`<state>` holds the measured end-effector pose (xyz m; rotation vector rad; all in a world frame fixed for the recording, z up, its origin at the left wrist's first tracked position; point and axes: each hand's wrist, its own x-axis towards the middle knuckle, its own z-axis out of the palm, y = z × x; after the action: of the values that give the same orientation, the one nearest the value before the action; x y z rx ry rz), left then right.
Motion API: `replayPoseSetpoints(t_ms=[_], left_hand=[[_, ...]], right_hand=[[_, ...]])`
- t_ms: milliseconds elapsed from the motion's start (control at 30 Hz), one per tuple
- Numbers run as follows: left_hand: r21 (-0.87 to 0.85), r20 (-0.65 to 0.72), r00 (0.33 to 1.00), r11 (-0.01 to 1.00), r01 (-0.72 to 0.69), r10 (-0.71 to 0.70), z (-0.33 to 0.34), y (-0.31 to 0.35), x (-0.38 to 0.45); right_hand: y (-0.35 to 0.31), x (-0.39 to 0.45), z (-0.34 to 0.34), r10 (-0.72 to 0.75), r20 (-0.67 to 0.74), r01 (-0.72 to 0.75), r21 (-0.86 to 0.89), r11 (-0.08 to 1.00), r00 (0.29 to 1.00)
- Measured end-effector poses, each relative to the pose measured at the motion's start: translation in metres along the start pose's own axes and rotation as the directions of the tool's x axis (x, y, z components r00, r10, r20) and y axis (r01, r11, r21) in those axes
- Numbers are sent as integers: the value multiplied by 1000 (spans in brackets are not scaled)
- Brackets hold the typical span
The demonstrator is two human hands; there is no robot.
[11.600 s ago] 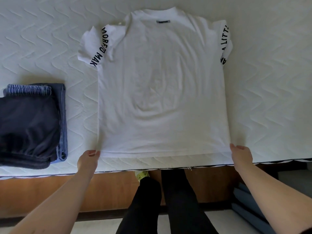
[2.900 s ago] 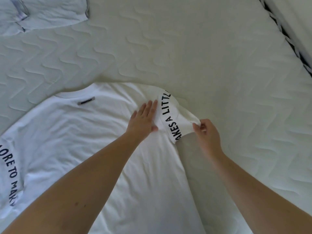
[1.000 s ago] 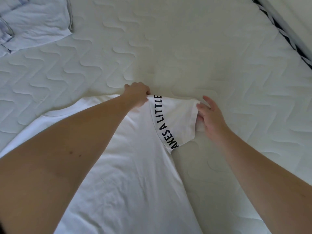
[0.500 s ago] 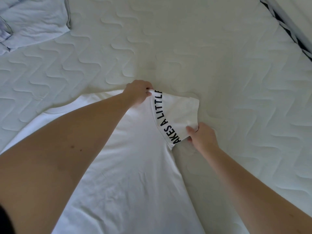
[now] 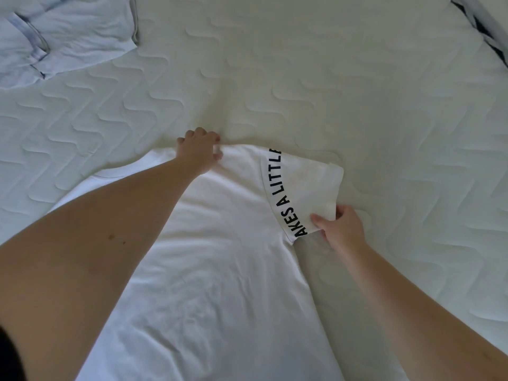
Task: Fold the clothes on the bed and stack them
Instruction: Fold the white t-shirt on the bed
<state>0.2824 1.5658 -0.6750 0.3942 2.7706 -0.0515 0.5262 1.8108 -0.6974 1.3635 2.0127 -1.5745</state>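
A white T-shirt (image 5: 220, 270) lies flat and face down on the quilted white mattress (image 5: 357, 92), collar end away from me. Its right sleeve (image 5: 308, 188) carries black lettering along the seam and spreads out to the right. My left hand (image 5: 199, 149) pinches the shirt's top edge at the shoulder, near the collar. My right hand (image 5: 339, 225) grips the lower corner of the sleeve hem, thumb on top of the cloth. My left forearm hides most of the shirt's left half.
A pale blue garment (image 5: 60, 34) lies crumpled at the far left of the mattress. The mattress's far right edge (image 5: 478, 26) with dark trim shows in the upper right corner. Bare quilted surface extends beyond and right of the shirt.
My left hand has slid left along the shoulder edge, away from the lettering. My right hand keeps its grip on the sleeve's lower corner, and the sleeve lies spread flatter.
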Motion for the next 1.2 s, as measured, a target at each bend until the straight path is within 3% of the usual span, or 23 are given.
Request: replayPoseSetpoints(t_ms=[167,433,567,667,733,833,1033,1200], left_hand=[[18,47,999,1000,23,-24,-11,3,10],[-17,-77,994,997,-75,74,-6,9,18],[-160,98,985,979,-127,144,-7,12,27],[-274,263,923,939,-209,282,-16,14,34],[-157,270,909,946,-285,318,-19,19,38],[15,128,924,930,-366,361,-17,28,42],[-166,4,989,976,-145,147,-4,42,15],[-405,144,982,913,-52,120,6,73,-16]], right_hand=[[8,0,-5,-10,26,8,92,996,1000],[9,7,-11,40,90,-65,295,953,995],[12,13,-13,70,134,-117,379,918,988],[15,17,-13,90,147,-144,413,899,985],[17,20,-14,97,150,-153,428,891,984],[17,21,-15,102,164,-165,435,885,981],[15,19,-14,100,167,-164,435,885,981],[12,7,-15,15,181,-75,332,940,983]])
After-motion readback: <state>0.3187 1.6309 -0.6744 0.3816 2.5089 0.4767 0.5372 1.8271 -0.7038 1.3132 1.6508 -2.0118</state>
